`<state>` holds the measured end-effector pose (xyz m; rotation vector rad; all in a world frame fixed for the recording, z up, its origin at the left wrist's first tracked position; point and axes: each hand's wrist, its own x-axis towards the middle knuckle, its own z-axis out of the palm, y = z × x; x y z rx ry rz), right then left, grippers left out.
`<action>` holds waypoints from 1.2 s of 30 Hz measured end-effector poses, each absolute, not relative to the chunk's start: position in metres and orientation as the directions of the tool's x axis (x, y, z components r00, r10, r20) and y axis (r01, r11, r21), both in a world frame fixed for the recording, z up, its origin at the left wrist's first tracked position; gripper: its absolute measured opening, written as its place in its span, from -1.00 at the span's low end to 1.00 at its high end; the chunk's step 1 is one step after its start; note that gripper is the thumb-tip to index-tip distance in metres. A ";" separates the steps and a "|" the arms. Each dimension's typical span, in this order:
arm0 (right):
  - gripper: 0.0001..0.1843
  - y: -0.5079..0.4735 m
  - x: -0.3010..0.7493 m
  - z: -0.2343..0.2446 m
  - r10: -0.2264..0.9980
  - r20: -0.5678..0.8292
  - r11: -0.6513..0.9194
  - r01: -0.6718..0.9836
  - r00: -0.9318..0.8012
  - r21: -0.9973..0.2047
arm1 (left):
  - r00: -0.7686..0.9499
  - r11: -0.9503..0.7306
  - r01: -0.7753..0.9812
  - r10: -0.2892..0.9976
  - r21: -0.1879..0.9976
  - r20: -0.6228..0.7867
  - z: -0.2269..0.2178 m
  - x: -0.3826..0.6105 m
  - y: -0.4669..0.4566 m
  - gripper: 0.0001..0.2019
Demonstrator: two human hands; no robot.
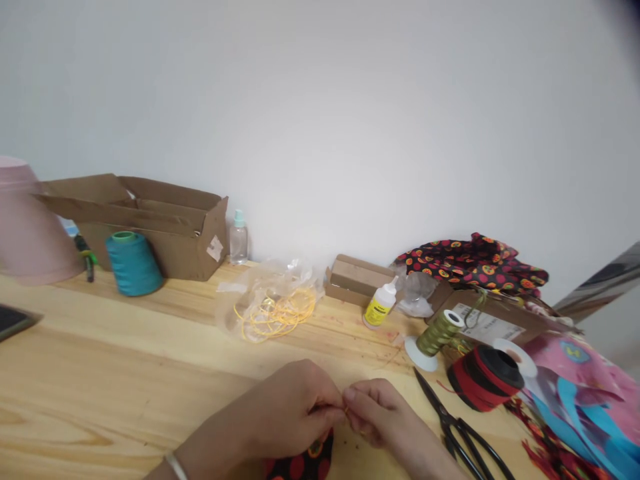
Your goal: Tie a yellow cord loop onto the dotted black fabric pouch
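My left hand (287, 407) and my right hand (377, 413) meet near the front edge of the wooden table (125, 373), both with fingers pinched together. Between the fingertips runs a thin yellow-orange thread (346, 409). Under my left hand lies a piece of black fabric with red and orange dots (305, 461), partly hidden by the hand. A loose coil of yellow cord (275, 317) lies in clear plastic further back.
Black scissors (457, 427) lie right of my hands, beside a red ribbon spool (485, 377) and a green-gold spool (437, 337). A glue bottle (380, 305), small carton (357, 277), teal thread cone (133, 263), open cardboard box (165, 223), pink bowl (27, 227) and patterned fabrics (473, 263) line the back.
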<state>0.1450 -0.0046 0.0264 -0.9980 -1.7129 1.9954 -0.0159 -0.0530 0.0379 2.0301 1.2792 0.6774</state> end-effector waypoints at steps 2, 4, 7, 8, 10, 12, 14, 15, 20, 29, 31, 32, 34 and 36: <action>-0.60 -0.007 0.142 0.026 0.688 -0.258 -0.250 0.112 -0.678 -0.962 | 0.399 -0.283 0.526 0.915 0.802 0.062 0.041 -0.014 -0.054 -0.73; -0.60 -0.011 0.138 0.023 0.736 -0.203 -0.276 -0.013 -0.646 -0.961 | 0.394 -0.232 0.450 0.918 0.863 0.042 0.045 -0.013 -0.054 -0.72; -0.57 -0.015 0.131 0.019 0.752 -0.164 -0.357 -0.186 -0.638 -0.915 | 0.376 -0.193 0.369 0.926 0.909 0.044 0.049 -0.012 -0.054 -0.72; -0.57 -0.016 0.129 0.018 0.749 -0.167 -0.394 -0.228 -0.641 -0.890 | 0.367 -0.193 0.355 0.929 0.915 0.054 0.050 -0.012 -0.053 -0.72; -0.55 -0.017 0.126 0.016 0.753 -0.178 -0.444 -0.289 -0.633 -0.848 | 0.358 -0.200 0.328 0.931 0.923 0.074 0.049 -0.011 -0.053 -0.72; -0.54 -0.018 0.124 0.016 0.763 -0.194 -0.471 -0.326 -0.616 -0.819 | 0.355 -0.202 0.304 0.931 0.931 0.086 0.048 -0.010 -0.052 -0.71; -0.53 -0.018 0.123 0.016 0.769 -0.202 -0.488 -0.353 -0.606 -0.798 | 0.350 -0.197 0.286 0.932 0.938 0.089 0.047 -0.010 -0.051 -0.71; -0.53 -0.018 0.123 0.015 0.771 -0.198 -0.490 -0.366 -0.605 -0.791 | 0.347 -0.196 0.280 0.934 0.940 0.091 0.047 -0.010 -0.050 -0.71; -0.54 -0.015 0.125 0.008 0.799 -0.123 -0.407 -0.379 -0.589 -0.831 | 0.318 -0.115 0.237 0.948 0.965 0.035 0.041 -0.011 -0.048 -0.72; -0.65 -0.005 0.140 0.017 0.791 -0.096 -0.210 -0.120 -0.605 -0.970 | 0.324 0.178 -0.167 0.939 0.970 -0.116 0.027 -0.016 -0.043 -0.63; -0.72 -0.003 0.143 0.019 0.766 -0.110 -0.206 -0.080 -0.633 -0.975 | 0.314 0.180 -0.167 0.942 0.969 -0.121 0.025 -0.017 -0.041 -0.73; -0.75 -0.002 0.145 0.019 0.757 -0.116 -0.205 -0.066 -0.643 -0.976 | 0.314 0.178 -0.155 0.942 0.972 -0.122 0.024 -0.016 -0.041 -0.77; -0.77 -0.001 0.147 0.021 0.743 -0.136 -0.216 -0.042 -0.656 -0.975 | 0.320 0.166 -0.118 0.940 0.979 -0.120 0.024 -0.016 -0.042 -0.80; -0.77 -0.001 0.147 0.023 0.729 -0.162 -0.233 -0.018 -0.665 -0.972 | 0.345 0.145 -0.052 0.931 0.988 -0.118 0.025 -0.016 -0.043 -0.79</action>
